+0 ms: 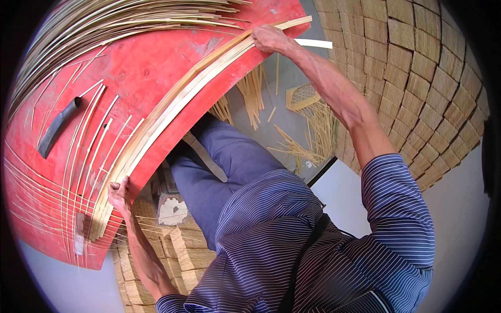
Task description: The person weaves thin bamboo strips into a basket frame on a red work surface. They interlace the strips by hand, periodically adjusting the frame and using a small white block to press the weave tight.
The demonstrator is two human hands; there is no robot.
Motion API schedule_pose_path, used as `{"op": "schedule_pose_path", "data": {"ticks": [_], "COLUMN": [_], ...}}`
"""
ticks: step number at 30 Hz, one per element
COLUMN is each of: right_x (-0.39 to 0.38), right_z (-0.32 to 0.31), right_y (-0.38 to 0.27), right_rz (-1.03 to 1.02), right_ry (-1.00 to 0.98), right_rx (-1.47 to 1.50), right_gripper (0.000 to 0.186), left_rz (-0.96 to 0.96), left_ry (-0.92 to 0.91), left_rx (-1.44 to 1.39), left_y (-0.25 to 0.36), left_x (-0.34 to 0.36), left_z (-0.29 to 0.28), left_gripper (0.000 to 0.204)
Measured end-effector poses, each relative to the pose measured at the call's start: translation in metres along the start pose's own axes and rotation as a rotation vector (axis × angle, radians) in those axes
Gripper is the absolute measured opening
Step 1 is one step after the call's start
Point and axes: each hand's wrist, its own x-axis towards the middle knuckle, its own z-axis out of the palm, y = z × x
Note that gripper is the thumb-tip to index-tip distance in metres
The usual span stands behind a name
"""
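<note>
Far left, 9 o'clock: dark curved blade-like tool (58, 127) lying on the worn red-painted flat tabletop (151, 62), not touched. Thin pale bamboo slivers (78, 151) spread loose around it; bigger heap of them at 11 o'clock.
Left hand (119, 194): at 7 o'clock, fingers curled shut over near end of the long bundle of flat pale bamboo strips (172, 104), at the tabletop's edge.
Bundle: runs along tabletop's near edge from 7 to 1 o'clock, strips lying side by side, roughly evened up.
Right hand (269, 37): at 12–1 o'clock, arm stretched out, closed on far end of bundle; one strip pokes out past it to the right.
Progress (judgement): strips look gathered & aligned, both ends held; loose slivers w/ heap not yet dealt with.
Right, 1–4 o'clock: stacked square woven bamboo mats (417, 62). Below tabletop, 3 o'clock: scattered offcuts (292, 146) on the floor.
</note>
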Motion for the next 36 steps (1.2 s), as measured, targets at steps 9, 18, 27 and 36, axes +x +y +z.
{"op": "schedule_pose_path", "data": {"ticks": [9, 18, 27, 36], "right_x": [-0.010, -0.003, 0.010, 0.030], "right_z": [0.012, 0.015, 0.041, 0.069], "right_y": [-0.006, -0.042, -0.005, 0.147], "right_rz": [-0.042, 0.111, 0.028, -0.301], "right_ry": [0.202, 0.194, 0.276, 0.105], "right_rx": [-0.009, -0.092, -0.212, -0.546], "right_gripper": [0.018, 0.018, 0.020, 0.020], "left_rz": [-0.001, -0.044, -0.092, -0.141], "left_ry": [0.000, 0.009, 0.062, -0.033], "left_rx": [-0.101, -0.209, -0.014, 0.133], "left_y": [-0.004, -0.009, 0.004, 0.024], "left_x": [0.001, -0.002, -0.002, 0.022], "left_z": [0.002, -0.005, 0.000, 0.015], "left_gripper": [0.051, 0.048, 0.048, 0.056]}}
